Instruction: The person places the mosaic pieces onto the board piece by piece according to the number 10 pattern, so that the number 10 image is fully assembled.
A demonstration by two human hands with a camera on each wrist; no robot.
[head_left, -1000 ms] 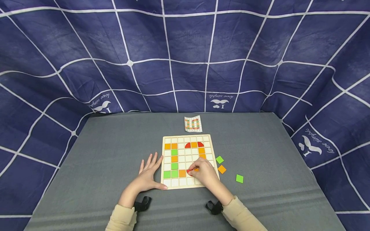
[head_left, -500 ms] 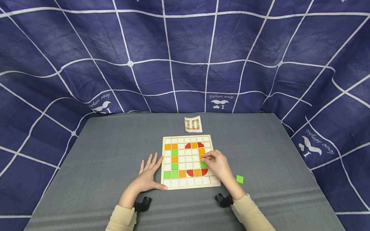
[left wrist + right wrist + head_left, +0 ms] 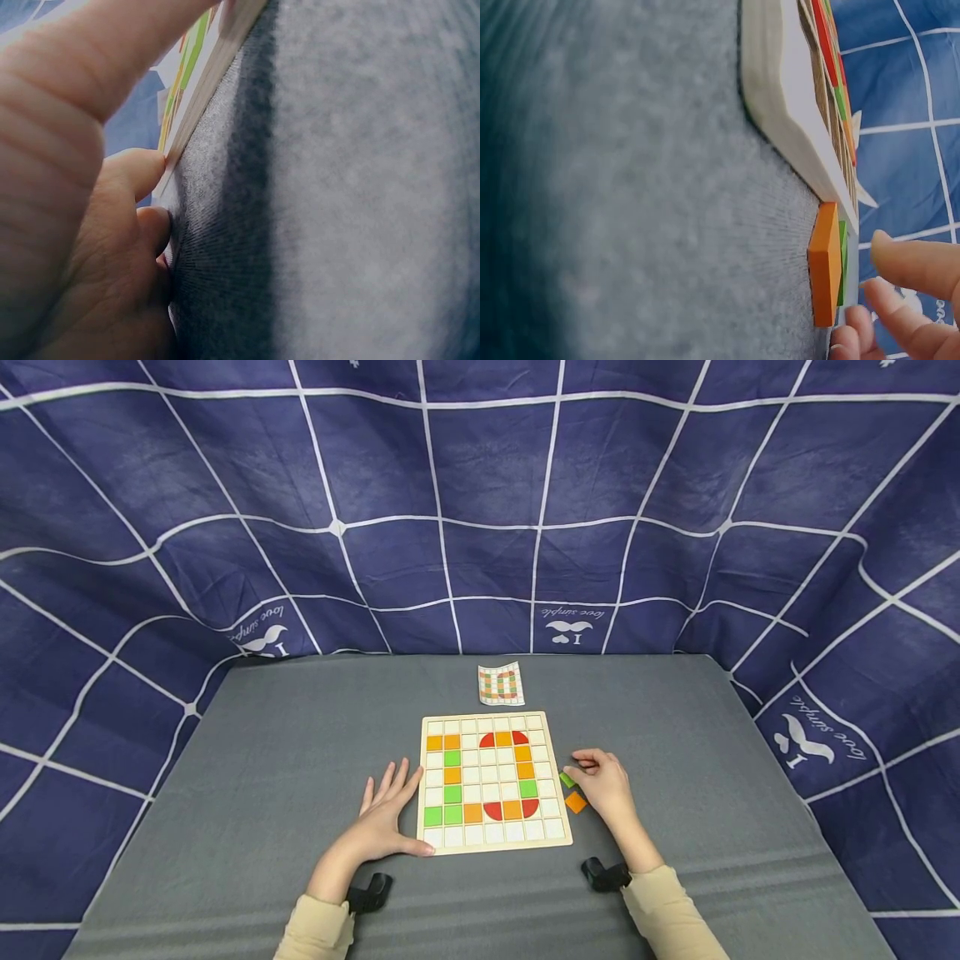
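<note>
A wooden grid board (image 3: 480,843) lies on the grey table, with orange, green and red pieces set in its squares. My left hand (image 3: 386,822) is spread along the board's left edge, thumb at the near corner; in the left wrist view a fingertip (image 3: 142,169) meets the board's side. My right hand (image 3: 607,787) is just right of the board, over a loose green tile (image 3: 567,779). In the right wrist view its thumb and fingers stand apart above the green tile (image 3: 843,262), holding nothing. An orange tile (image 3: 576,802) lies just nearer, beside the board.
A small patterned card (image 3: 501,684) lies behind the board, showing a coloured grid. Grey cloth covers the table (image 3: 315,718), and a dark blue curtain (image 3: 487,560) with white lines stands around its back and sides. Each wrist wears a black camera mount (image 3: 371,892).
My right hand has let go of the red piece at the board's lower right, passed up over the right column, and moved off to the green tile. My left hand stays put.
</note>
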